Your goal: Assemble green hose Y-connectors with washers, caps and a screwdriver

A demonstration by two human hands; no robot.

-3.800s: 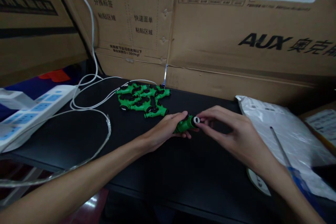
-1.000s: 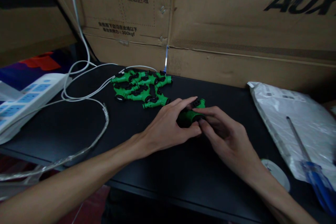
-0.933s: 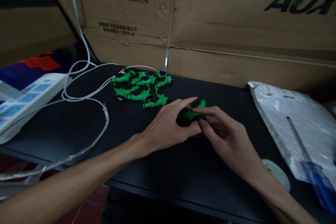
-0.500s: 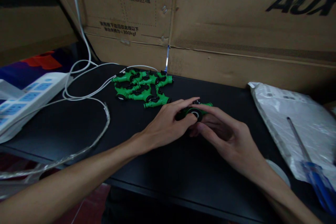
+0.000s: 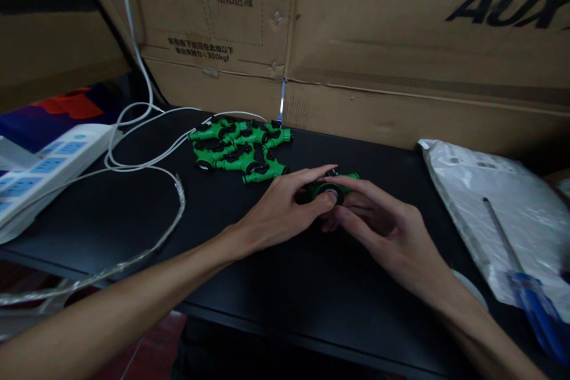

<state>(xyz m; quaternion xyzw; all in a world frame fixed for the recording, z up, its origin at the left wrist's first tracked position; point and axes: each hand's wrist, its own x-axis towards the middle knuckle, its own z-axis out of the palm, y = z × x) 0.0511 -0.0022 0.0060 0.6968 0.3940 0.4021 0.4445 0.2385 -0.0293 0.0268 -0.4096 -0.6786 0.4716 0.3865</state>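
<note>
Both my hands are closed around a green Y-shaped hose splitter (image 5: 328,191) with a black collar, low over the black table. My left hand (image 5: 291,205) grips it from the left, its thumb pressed onto the pale ring in the collar's round opening. From the right, my right hand (image 5: 387,219) holds the same splitter, forefinger along the top and thumb near the collar. Fingers cover most of the part; a green end shows past the right forefinger. Several more green hose splitters (image 5: 238,157) with black levers lie bunched to the left, beyond my left hand.
At the left lies a white power strip (image 5: 57,160) beside looped white cables (image 5: 149,163). On the right, a blue-handled screwdriver (image 5: 532,303) rests across a silvery plastic packet (image 5: 472,190). Cardboard (image 5: 378,53) stands along the back of the black table (image 5: 285,309).
My left thumb has shifted further over the pale ring in the collar, covering more of it. Both hands keep their grip on the splitter. The view has moved very slightly.
</note>
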